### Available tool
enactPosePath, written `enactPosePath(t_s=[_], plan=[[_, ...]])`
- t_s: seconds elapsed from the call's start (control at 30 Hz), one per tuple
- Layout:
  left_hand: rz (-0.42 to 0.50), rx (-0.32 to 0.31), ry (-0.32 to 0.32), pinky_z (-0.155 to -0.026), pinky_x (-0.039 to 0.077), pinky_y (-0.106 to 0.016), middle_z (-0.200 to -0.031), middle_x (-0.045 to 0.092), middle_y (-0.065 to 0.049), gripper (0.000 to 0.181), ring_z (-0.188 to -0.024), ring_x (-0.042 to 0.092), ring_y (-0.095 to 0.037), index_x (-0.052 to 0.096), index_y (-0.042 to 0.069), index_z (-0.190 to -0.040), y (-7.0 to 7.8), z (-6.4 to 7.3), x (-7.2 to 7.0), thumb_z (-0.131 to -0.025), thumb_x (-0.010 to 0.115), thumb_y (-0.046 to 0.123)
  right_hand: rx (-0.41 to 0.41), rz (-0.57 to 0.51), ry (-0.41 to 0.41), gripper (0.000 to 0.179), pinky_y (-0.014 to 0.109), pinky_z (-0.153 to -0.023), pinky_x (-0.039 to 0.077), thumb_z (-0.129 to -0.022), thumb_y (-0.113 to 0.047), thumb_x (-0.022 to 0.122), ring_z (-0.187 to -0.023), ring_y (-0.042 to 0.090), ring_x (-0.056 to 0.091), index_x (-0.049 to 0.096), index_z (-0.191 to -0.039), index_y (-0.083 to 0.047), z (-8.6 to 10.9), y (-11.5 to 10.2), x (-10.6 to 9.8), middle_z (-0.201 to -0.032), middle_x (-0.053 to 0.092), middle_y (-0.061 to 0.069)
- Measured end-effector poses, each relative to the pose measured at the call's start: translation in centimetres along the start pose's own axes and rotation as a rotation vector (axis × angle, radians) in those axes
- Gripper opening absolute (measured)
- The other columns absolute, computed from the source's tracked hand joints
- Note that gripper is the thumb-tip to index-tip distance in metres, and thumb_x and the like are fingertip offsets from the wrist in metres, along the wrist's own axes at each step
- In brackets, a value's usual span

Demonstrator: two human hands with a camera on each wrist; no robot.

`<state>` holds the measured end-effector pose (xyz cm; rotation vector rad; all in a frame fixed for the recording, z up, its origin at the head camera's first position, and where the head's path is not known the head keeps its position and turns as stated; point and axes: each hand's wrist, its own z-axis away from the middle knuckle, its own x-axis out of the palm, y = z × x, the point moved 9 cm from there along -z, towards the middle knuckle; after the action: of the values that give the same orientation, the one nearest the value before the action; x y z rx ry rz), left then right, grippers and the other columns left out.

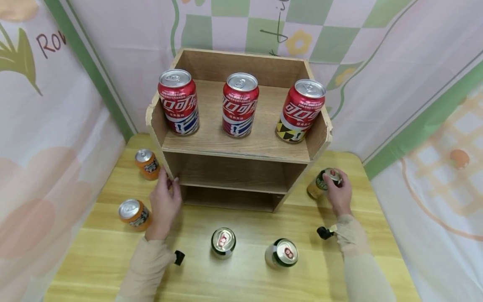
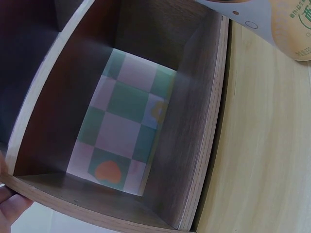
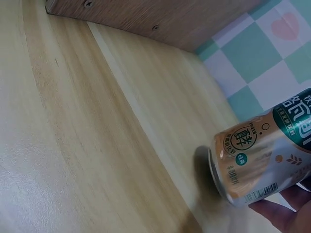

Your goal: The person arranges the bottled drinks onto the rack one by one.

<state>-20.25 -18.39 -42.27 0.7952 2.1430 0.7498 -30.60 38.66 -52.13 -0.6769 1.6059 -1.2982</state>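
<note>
The green-and-gold can [image 1: 317,186] is sitting just outside the right side of the wooden shelf [image 1: 237,155], its long axis running roughly upright, though whether its base is touching the table [image 1: 302,214] I cannot tell. The right hand [image 1: 339,195], the nearer one, is gripping it near the top, while the left hand [image 1: 166,205] is holding the shelf's opposite side panel, leaving the shelf between the hands.
</note>
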Motion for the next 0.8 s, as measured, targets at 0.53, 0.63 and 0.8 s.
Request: enactPosePath(t_s=[0.53, 0.63, 0.8], plan=[[0.0, -0.015, 0.016, -0.085, 0.062, -0.053, -0.121, 0.065, -0.033, 0.042, -0.103, 0.069, -0.047, 0.05, -0.005, -0.137, -0.1, 0.0, -0.1, -0.096, 0.06, -0.006, 0.037, -0.041, -0.13, 0.054, 0.014, -0.066, 0.057, -0.096, -0.031, 0.072, -0.086, 0.005, 0.058, 0.054, -0.144, -0.012, 0.9, -3.6, -0.2, -0.105, 0.058, -0.009], [0.001, -0.008, 0.026, -0.084, 0.062, -0.053, -0.122, 0.065, -0.034, 0.044, -0.103, 0.069, -0.048, 0.05, -0.005, -0.138, -0.1, 0.0, -0.1, -0.095, 0.06, -0.007, 0.013, -0.057, -0.169, 0.051, 0.016, -0.068, 0.058, -0.097, -0.031, 0.071, -0.088, 0.006, 0.06, 0.055, -0.142, -0.013, 1.4, -4.5, -0.3, -0.107, 0.059, -0.008], [0.005, 0.001, 0.034, -0.083, 0.062, -0.053, -0.121, 0.065, -0.034, 0.046, -0.102, 0.069, -0.049, 0.05, -0.006, -0.138, -0.1, 0.0, -0.1, -0.094, 0.06, -0.009, -0.03, -0.008, -0.211, 0.051, 0.016, -0.07, 0.059, -0.098, -0.034, 0.068, -0.091, 0.005, 0.06, 0.054, -0.144, -0.017, 2.4, -5.8, -0.8, -0.11, 0.059, -0.011]])
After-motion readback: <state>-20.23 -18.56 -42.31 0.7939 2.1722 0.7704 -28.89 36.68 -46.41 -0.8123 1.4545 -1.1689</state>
